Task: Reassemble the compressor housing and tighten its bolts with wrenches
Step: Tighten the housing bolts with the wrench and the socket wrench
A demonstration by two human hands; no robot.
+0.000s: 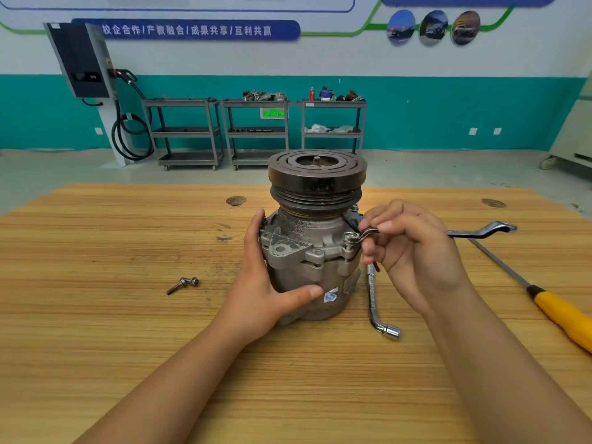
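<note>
Right hand grips ring wrench on a housing bolt, left hand holds compressor — loose bolts left of it, still to fit.

Your right hand covered the middle of the ring wrench; only its ends showed. The bolt head inside the ring was too small to read. Your left hand had its fingers behind the compressor, mostly out of sight. Top end of the L-shaped socket wrench was hidden under your right hand. The screwdriver handle ran off the right edge. The loose bolts were too small to count.
</note>
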